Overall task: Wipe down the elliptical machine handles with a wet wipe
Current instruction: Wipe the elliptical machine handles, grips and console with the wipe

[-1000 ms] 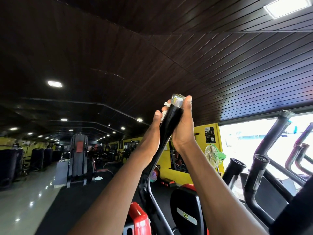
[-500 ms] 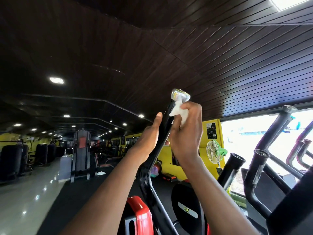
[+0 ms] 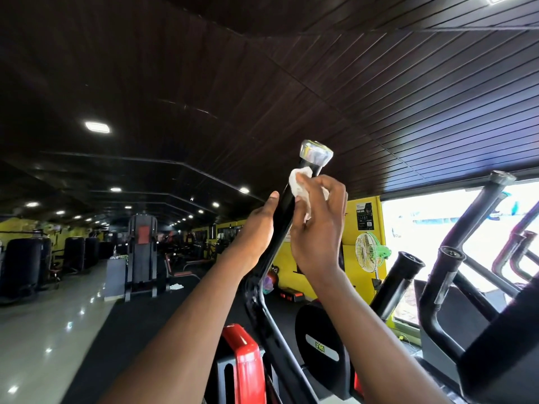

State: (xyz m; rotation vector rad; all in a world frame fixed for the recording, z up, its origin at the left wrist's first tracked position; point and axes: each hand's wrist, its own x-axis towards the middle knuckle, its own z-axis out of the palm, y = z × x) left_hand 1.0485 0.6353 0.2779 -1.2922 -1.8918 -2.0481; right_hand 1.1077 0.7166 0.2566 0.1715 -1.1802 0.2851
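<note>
A black elliptical handle (image 3: 287, 196) rises tilted in the middle of the view, ending in a shiny silver cap (image 3: 316, 153). My left hand (image 3: 256, 228) grips the handle from the left, below the cap, thumb pointing up. My right hand (image 3: 319, 225) presses a crumpled white wet wipe (image 3: 300, 185) against the handle's right side just under the cap. The wipe is partly hidden behind my fingers.
The machine's black console (image 3: 320, 342) and red shroud (image 3: 242, 360) sit below my arms. Its other black handle (image 3: 399, 278) and the black bars of a neighbouring machine (image 3: 472, 225) stand at the right. A green fan (image 3: 370, 252) is by the yellow wall. Gym equipment lines the left floor.
My right hand has slid down the handle from the silver cap, which now stands bare above it. The wipe shows at my fingertips. My left hand keeps its grip.
</note>
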